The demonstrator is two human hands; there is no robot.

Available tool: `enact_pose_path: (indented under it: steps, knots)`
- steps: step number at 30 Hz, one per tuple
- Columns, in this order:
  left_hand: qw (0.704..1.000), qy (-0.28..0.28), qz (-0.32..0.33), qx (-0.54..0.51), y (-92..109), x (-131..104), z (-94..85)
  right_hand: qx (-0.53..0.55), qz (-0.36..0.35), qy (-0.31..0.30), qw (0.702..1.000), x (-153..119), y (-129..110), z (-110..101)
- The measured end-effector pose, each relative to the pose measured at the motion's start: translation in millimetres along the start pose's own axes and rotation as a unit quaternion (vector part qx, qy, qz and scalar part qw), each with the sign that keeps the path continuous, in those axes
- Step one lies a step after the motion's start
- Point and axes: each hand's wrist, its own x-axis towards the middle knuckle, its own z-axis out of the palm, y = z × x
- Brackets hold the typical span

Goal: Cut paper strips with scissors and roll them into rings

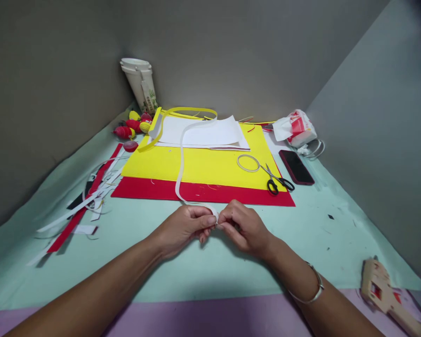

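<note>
A long white strip (181, 161) curls across the sheets and runs down to my hands. Its near end is pinched between the thumb and fingers of my left hand (189, 224). My right hand (245, 229) meets the left at that end, thumb and forefinger pressed together at the strip's edge; fingers hide the exact contact. Beyond the hands lie a red sheet (154, 188) and, on top of it, a yellow sheet (210, 164). Black-handled scissors (275, 179) and a white ring (248, 163) rest on the yellow sheet's right side.
White paper sheets (203, 134) and a yellow strip (187, 109) lie at the back. Loose strips (80, 210) pile up at left, near red-and-yellow wound pieces (124, 132) and cups (138, 82). At right are a phone (296, 166), a tissue pack (300, 128) and a glue gun (382, 290).
</note>
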Motion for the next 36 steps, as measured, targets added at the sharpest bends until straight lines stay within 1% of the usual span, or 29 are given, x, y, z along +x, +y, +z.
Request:
enact_pose_path:
  steps: [5, 11, 21, 24, 31, 36]
  knots:
    - [1.0, -0.009, 0.001, -0.004, -0.6, -0.2, 0.2, -0.009, -0.003, -0.009, 1.0, -0.3, 1.6, -0.2]
    - [1.0, -0.01, -0.002, -0.016, -0.5, 0.0, 0.8, -0.004, -0.007, 0.008, 1.0, -0.6, 1.2, 0.2]
    - [1.0, -0.01, -0.006, 0.009, 0.1, -0.8, 2.5, -0.03, 0.005, -0.027, 0.999, -0.5, 2.2, 0.9]
    - [1.0, -0.011, -0.013, 0.009, -0.4, -0.3, 1.9, -0.02, 0.009, -0.03, 0.999, -0.7, 2.3, 1.4]
    - [0.999, -0.007, -0.032, -0.013, 0.1, 0.1, 1.3, 0.035, 0.076, -0.02, 0.996, -0.2, 0.7, 1.2]
    - [0.999, -0.02, -0.044, -0.007, 1.8, -0.4, 0.0, 0.094, 0.138, -0.014, 0.986, 1.1, -0.3, 1.8]
